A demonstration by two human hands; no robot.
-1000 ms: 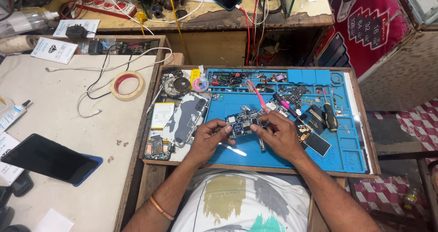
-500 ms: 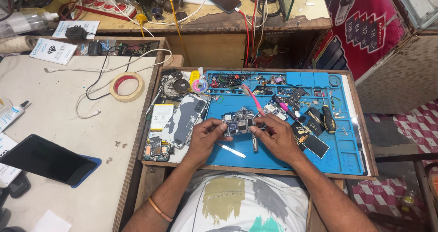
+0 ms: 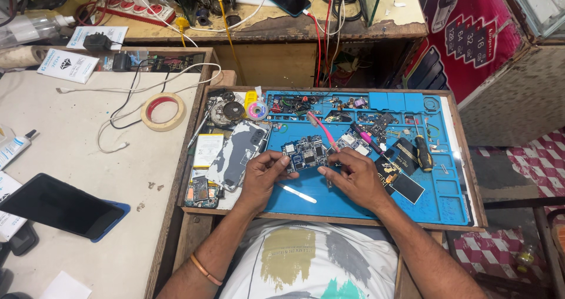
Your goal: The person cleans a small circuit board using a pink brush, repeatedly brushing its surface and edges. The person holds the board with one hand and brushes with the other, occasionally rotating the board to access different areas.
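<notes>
the left hand (image 3: 263, 174) curls loosely, its fingertips touching the left edge of a small circuit board (image 3: 305, 153) that lies on the blue mat (image 3: 447, 193) between both hands. the right hand (image 3: 351, 175) is closed in a pinch on a thin tool (too small to tell its kind) with the tip at the board's right side. just above the right hand a pink-handled tool (image 3: 322, 131) lies slanted. a flat metal strip (image 3: 297, 193) rests on the mat just below the left hand. left of that hand sits a phone back cover (image 3: 236, 153), and further left a roll of tape (image 3: 163, 111) on the pale table
</notes>
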